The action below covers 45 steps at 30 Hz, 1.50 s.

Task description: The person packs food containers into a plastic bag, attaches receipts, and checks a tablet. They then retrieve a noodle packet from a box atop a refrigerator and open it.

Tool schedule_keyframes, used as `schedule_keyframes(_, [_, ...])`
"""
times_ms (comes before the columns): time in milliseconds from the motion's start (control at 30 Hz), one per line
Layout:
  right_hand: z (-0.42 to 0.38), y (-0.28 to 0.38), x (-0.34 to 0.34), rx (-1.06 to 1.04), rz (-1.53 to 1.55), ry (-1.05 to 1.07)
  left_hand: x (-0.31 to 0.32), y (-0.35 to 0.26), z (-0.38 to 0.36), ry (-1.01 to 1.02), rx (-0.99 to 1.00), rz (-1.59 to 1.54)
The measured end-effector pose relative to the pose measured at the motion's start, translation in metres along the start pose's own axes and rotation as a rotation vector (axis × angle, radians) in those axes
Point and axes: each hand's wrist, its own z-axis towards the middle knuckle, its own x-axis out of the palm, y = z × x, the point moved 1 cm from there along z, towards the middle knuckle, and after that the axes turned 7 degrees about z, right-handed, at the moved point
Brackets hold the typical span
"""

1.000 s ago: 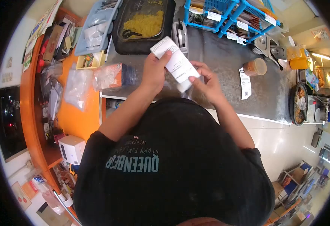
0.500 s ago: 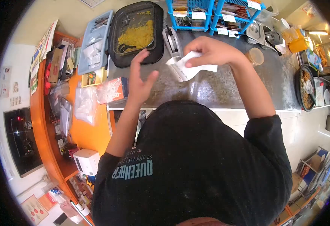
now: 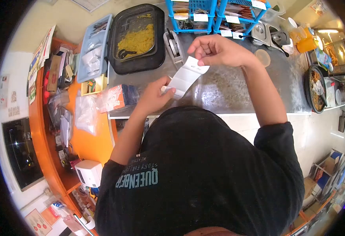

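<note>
A long white paper slip (image 3: 185,80) with creases and some print near its upper end is stretched between both hands above the metal counter (image 3: 227,88). My left hand (image 3: 156,95) pinches its lower end between thumb and fingers. At the upper right end, my right hand (image 3: 219,51) grips the paper with thumb and forefinger, the other fingers curled. Just behind the slip stands a narrow metal holder (image 3: 174,46) with a white roll in it.
A black tray of yellow food (image 3: 139,39) and a blue tray (image 3: 95,49) lie at the back left. Blue racks (image 3: 192,17) with packets stand behind. Steel containers (image 3: 261,33), a clear round tub (image 3: 262,58) and a black pan (image 3: 317,88) are to the right.
My left hand has closed on the slip's lower end, having been open and apart from it. The paper is now unfolded lengthwise, and my right hand holds its upper end.
</note>
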Motion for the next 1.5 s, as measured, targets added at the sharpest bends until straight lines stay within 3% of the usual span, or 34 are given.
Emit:
schedule_keyframes(67, [0.005, -0.015, 0.007, -0.099, 0.12, -0.095, 0.004, -0.012, 0.003, -0.076, 0.107, -0.034])
schedule_keyframes(167, [0.011, -0.021, 0.026, -0.149, 0.234, -0.222, 0.007, -0.041, 0.014, -0.238, 0.083, -0.548])
schedule_keyframes(333, [0.01, -0.034, 0.038, -0.01, 0.109, -0.396, 0.004, -0.047, 0.021, -0.269, 0.102, -0.443])
schedule_keyframes(433, [0.002, -0.024, 0.056, -0.428, -0.376, -0.423, 0.007, -0.041, 0.021, -0.313, 0.082, -0.417])
schedule_keyframes(467, [-0.001, -0.018, 0.066, -0.451, -0.42, -0.43, 0.009, -0.039, 0.021, -0.331, 0.074, -0.433])
schedule_keyframes(567, [-0.012, -0.019, 0.082, -0.305, -0.507, -0.459, 0.011, -0.028, 0.018, -0.307, -0.014, -0.413])
schedule_keyframes(867, [-0.021, -0.05, 0.095, -0.184, -0.241, -0.668, 0.016, -0.029, 0.016, -0.299, -0.023, -0.441])
schedule_keyframes(967, [-0.021, -0.06, 0.098, -0.15, -0.137, -0.696, 0.01, -0.024, 0.013, -0.36, 0.027, -0.085])
schedule_keyframes(1033, [-0.021, -0.063, 0.1, -0.146, -0.083, -0.705, 0.015, -0.017, 0.018, -0.461, 0.134, -0.06])
schedule_keyframes(1100, [-0.021, -0.064, 0.102, -0.151, -0.053, -0.711, 0.016, -0.013, 0.017, -0.409, 0.07, -0.14])
schedule_keyframes(1167, [-0.02, -0.07, 0.103, -0.165, -0.042, -0.698, 0.013, -0.012, 0.011, -0.201, -0.161, -0.322])
schedule_keyframes(1400, [-0.018, -0.074, 0.103, -0.188, -0.022, -0.706, 0.022, -0.018, 0.01, -0.335, -0.108, -0.559])
schedule_keyframes(1500, [-0.02, -0.064, 0.104, -0.262, -0.327, -0.881, 0.021, -0.024, 0.011, -0.411, -0.052, -0.527])
